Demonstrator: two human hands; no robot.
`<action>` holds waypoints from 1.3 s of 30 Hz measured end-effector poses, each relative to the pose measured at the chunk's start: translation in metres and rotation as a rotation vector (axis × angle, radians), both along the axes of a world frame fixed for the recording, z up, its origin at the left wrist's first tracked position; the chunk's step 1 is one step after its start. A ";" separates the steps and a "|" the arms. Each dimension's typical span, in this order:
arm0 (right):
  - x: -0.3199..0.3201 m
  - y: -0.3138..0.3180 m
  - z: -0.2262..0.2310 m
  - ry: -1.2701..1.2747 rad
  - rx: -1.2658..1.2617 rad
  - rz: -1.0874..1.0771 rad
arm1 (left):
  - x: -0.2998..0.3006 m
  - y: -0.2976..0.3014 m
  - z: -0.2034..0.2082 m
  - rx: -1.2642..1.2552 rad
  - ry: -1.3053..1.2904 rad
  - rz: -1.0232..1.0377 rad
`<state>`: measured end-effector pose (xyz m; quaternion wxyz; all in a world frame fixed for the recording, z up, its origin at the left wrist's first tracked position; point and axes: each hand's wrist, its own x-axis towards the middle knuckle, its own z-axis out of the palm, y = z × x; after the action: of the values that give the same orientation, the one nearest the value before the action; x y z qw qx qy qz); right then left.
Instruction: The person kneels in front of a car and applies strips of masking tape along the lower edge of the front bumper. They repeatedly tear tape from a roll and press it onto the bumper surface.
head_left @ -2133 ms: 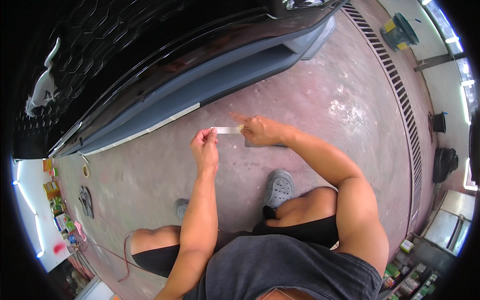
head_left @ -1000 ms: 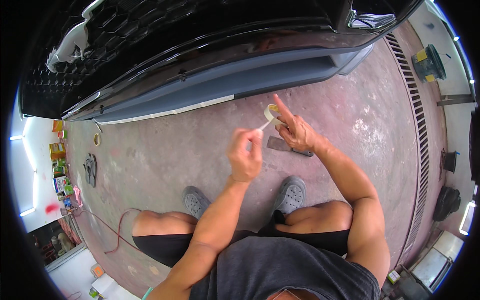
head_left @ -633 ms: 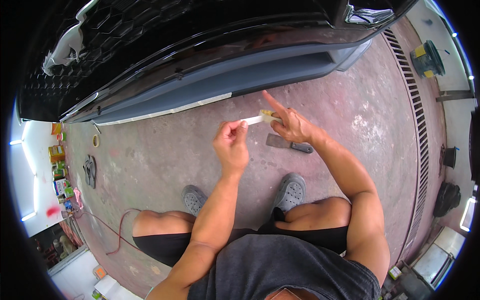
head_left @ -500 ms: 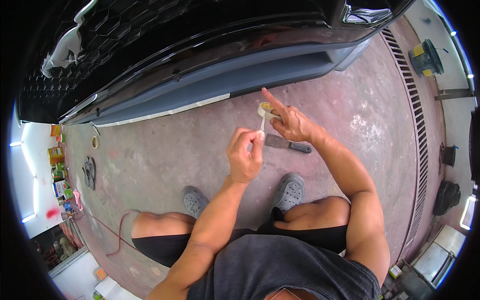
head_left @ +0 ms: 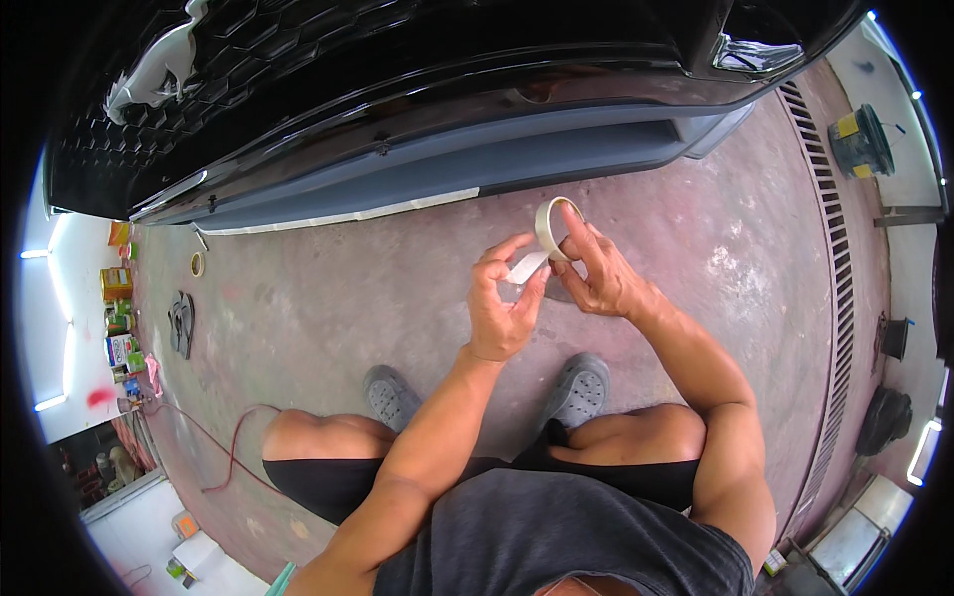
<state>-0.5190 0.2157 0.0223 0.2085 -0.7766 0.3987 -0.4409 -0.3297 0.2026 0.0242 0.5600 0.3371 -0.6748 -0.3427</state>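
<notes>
A crouching person's left hand (head_left: 505, 310) pinches the free end of a tape strip (head_left: 527, 266), which runs up and rightward to the masking tape roll (head_left: 550, 223). The right hand (head_left: 599, 273) holds that roll, a finger hooked through its core. Both hands hang below the black car bumper (head_left: 447, 149), above the stained concrete floor (head_left: 328, 298), a drain grate (head_left: 830, 258) far right.

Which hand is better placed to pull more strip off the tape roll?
Probably the left hand: its fingertips already pinch the free strip, while the right hand grips the tape roll.
</notes>
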 end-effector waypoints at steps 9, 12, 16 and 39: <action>0.009 -0.005 0.016 0.108 -0.254 -0.109 | 0.011 -0.004 0.008 -0.150 -0.022 -0.083; 0.009 -0.005 0.019 0.120 -0.312 -0.168 | 0.010 -0.004 0.007 -0.044 0.092 -0.061; 0.016 -0.006 0.030 0.306 -0.409 -0.223 | 0.010 -0.001 0.009 0.115 0.206 -0.028; 0.023 -0.001 0.035 0.145 -0.105 -0.224 | 0.013 -0.010 0.007 0.065 0.097 -0.002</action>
<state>-0.4960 0.2146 0.0575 0.0877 -0.7670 0.4734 -0.4243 -0.3169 0.1921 0.0310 0.5804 0.3375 -0.6358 -0.3807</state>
